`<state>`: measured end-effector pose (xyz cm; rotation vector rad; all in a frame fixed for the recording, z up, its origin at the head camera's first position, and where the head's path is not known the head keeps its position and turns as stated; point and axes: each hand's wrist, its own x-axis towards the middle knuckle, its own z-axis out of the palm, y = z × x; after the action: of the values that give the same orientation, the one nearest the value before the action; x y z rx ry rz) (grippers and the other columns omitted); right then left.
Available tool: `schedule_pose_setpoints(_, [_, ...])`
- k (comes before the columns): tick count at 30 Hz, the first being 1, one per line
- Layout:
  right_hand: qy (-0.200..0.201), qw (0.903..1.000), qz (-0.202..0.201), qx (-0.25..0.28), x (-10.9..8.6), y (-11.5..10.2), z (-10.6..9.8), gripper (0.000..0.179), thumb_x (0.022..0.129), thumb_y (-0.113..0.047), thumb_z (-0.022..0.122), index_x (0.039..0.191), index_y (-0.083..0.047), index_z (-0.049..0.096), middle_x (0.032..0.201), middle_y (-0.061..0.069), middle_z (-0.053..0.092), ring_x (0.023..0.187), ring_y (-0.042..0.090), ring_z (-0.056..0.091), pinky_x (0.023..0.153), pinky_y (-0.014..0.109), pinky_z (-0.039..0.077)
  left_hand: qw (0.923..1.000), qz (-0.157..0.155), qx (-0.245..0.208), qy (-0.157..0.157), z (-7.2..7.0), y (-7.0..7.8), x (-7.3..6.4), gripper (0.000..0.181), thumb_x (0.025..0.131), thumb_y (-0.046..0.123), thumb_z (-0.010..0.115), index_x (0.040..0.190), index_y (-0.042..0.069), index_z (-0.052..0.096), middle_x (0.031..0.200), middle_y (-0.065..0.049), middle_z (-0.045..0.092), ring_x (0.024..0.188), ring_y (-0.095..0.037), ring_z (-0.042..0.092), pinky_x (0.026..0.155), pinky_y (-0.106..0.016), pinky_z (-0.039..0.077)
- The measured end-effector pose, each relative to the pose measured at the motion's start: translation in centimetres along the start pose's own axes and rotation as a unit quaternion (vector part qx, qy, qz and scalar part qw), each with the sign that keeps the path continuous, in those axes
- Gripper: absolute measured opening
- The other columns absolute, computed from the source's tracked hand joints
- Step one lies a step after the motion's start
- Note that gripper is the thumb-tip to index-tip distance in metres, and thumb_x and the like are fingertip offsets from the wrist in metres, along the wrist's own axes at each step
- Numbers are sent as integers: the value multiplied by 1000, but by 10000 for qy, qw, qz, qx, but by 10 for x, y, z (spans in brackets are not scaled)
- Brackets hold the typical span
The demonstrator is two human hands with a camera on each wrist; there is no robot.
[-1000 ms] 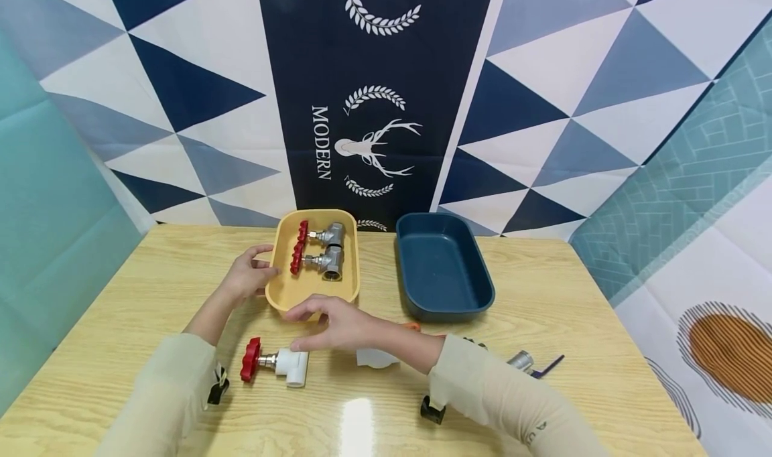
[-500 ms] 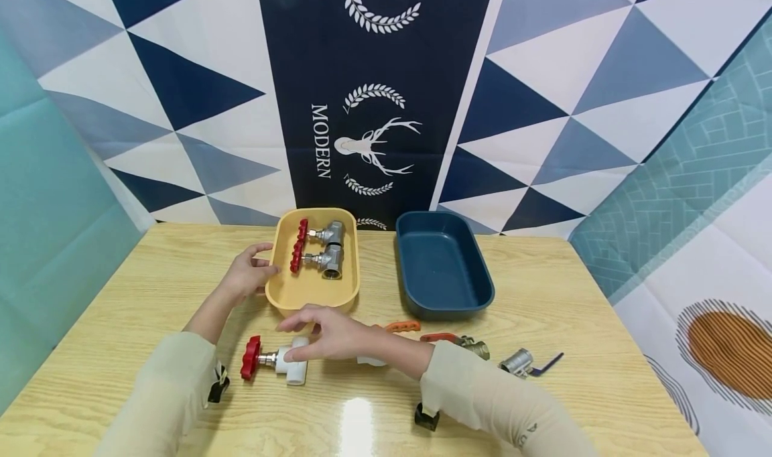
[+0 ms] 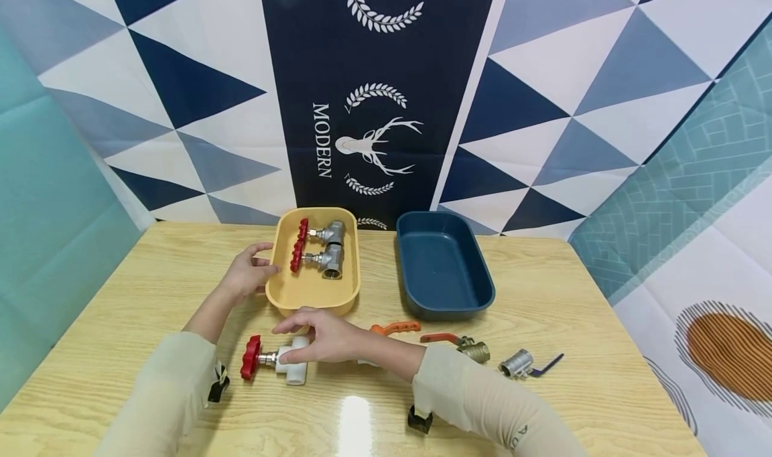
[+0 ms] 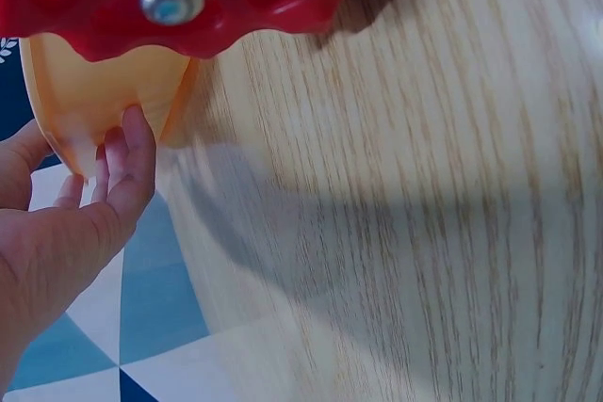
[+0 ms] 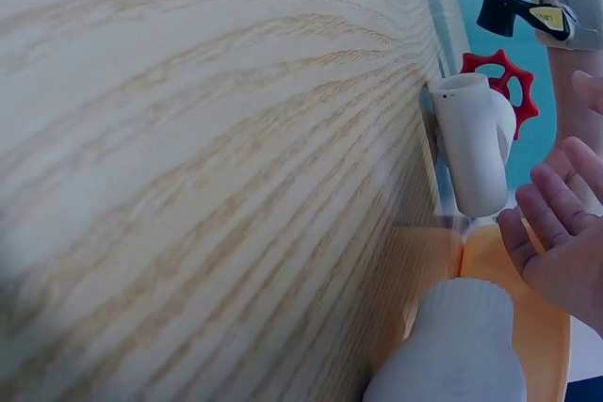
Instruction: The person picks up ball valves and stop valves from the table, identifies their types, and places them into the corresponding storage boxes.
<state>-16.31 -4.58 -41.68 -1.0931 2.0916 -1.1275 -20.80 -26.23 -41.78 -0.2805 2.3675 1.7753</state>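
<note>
My left hand (image 3: pixel 244 275) grips the left rim of a yellow plastic bin (image 3: pixel 310 297), thumb over the edge and fingers against the outer wall. Two metal gate valves (image 3: pixel 331 258) with red handwheels lie inside that bin. Over a white plastic valve (image 3: pixel 295 371) with a red handwheel (image 3: pixel 250 358) hovers my right hand (image 3: pixel 330 338), its fingers and thumb spread apart around nothing. In the right wrist view the fingers (image 5: pixel 551 209) come close beside the valve's white body (image 5: pixel 471 143). The left wrist view shows the red handwheel (image 4: pixel 283 11) near the camera.
A dark blue bin (image 3: pixel 446 269) stands right of the yellow one. Along the table (image 3: pixel 543 296) lie an orange-handled valve (image 3: pixel 399 326) partly behind my right forearm, a brass valve (image 3: pixel 475 350) with a red lever, and a steel valve (image 3: pixel 516 363) with a blue lever.
My right hand has shifted left and slightly downward over the white valve, uncovering the brass valve and orange handle. The left hand stays on the yellow bin's rim.
</note>
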Motion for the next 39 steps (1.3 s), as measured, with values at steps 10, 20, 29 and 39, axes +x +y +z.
schedule_pose_setpoints(10, [-8, 9960, -403, -801, 2, 3, 5, 43, 81, -30, 73, 120, -15, 63, 118, -3, 60, 109, 4, 53, 90, 12, 43, 10000, 11, 16, -11, 0, 0, 0, 61, 91, 6, 53, 145, 4, 24, 121, -26, 46, 91, -29, 64, 73, -38, 58])
schedule_pose_setpoints(20, [39, 9921, -423, -1184, 2, 5, 13, 41, 81, -32, 73, 117, -17, 64, 116, -4, 61, 105, 2, 53, 82, 7, 41, 10000, -15, 42, 8, -1, 1, -1, 61, 92, 7, 54, 146, 5, 24, 120, -24, 47, 91, -28, 64, 73, -37, 58])
schedule_pose_setpoints(29, [-22, 9867, -281, -1603, 6, 5, 21, 45, 80, -35, 73, 120, -20, 63, 119, -6, 61, 110, 2, 51, 92, 10, 39, 10000, -41, 45, -3, -1, 1, -2, 61, 92, 7, 54, 146, 5, 24, 121, -25, 46, 93, -30, 63, 74, -38, 58])
schedule_pose_setpoints(39, [-201, 9661, -479, -2527, 7, 7, 27, 54, 77, -41, 74, 125, -20, 58, 116, -5, 60, 100, 1, 51, 77, 8, 38, 9999, -111, 44, -11, 0, 5, -3, 61, 92, 8, 54, 146, 6, 24, 120, -22, 46, 97, -32, 62, 78, -41, 57])
